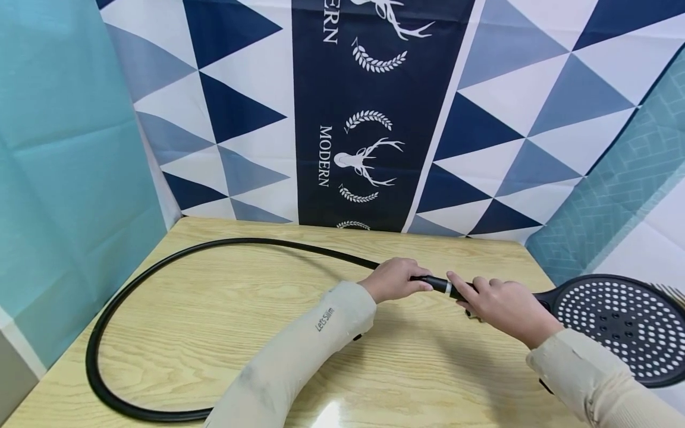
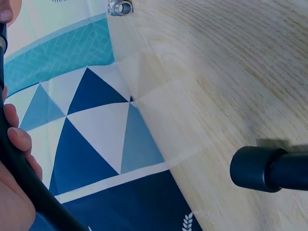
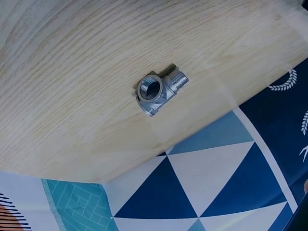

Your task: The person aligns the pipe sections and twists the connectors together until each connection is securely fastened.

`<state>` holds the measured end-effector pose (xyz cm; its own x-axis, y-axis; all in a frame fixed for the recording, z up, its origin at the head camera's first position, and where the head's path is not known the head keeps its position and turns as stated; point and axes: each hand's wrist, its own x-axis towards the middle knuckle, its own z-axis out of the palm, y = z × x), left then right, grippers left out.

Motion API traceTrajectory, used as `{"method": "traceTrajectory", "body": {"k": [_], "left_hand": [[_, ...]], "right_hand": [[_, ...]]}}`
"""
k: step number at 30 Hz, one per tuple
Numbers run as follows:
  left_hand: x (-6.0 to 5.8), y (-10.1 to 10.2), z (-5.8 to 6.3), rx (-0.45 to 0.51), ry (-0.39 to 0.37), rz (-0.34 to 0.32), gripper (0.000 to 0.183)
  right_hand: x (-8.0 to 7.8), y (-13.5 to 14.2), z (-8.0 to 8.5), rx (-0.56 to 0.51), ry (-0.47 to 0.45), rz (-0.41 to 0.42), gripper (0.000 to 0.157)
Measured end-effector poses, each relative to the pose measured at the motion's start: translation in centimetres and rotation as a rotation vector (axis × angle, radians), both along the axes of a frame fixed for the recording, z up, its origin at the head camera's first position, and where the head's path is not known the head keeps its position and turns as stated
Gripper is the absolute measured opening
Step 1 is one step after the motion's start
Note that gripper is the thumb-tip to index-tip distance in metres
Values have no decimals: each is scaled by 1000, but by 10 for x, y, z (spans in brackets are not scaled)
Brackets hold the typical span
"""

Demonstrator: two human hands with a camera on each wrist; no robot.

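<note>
My left hand (image 1: 393, 279) grips the end of a black shower hose (image 1: 257, 241), its curled fingers also showing in the left wrist view. With my right hand (image 1: 500, 306) I hold the handle of a black shower head (image 1: 615, 327), whose round face has many pale nozzles. Between the hands, hose end and handle meet at a silver ring (image 1: 448, 288); whether they are threaded together I cannot tell. A silver threaded tee fitting (image 3: 161, 89) lies on the table, mostly covered by my right hand in the head view.
The hose makes a wide loop over the wooden table (image 1: 257, 333). Its other end, a black nut (image 2: 257, 168), shows in the left wrist view. Behind the table hangs a patterned cloth (image 1: 369, 119), with a teal sheet (image 1: 69, 148) at the left.
</note>
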<state>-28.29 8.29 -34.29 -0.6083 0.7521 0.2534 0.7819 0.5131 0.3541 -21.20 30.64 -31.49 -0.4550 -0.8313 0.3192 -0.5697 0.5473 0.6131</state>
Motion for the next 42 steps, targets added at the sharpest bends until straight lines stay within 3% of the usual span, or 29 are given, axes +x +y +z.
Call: {"method": "traceTrajectory", "body": {"k": [7, 12, 25, 29, 37, 42], "left_hand": [[5, 8, 4, -94, -73, 14, 27], [4, 10, 4, -61, -79, 38, 25], [5, 4, 2, 51, 76, 48, 28], [6, 4, 2, 87, 70, 48, 29], [10, 12, 3, -73, -15, 78, 34], [10, 16, 1, -96, -27, 112, 32]], "right_hand": [[-2, 5, 0, 4, 23, -12, 70], [-2, 7, -1, -13, 12, -11, 70], [-1, 5, 1, -36, -12, -15, 68], [-2, 6, 1, -46, -5, -3, 66], [-2, 7, 2, -32, 16, 0, 67], [0, 7, 3, -3, 9, -18, 70]]}}
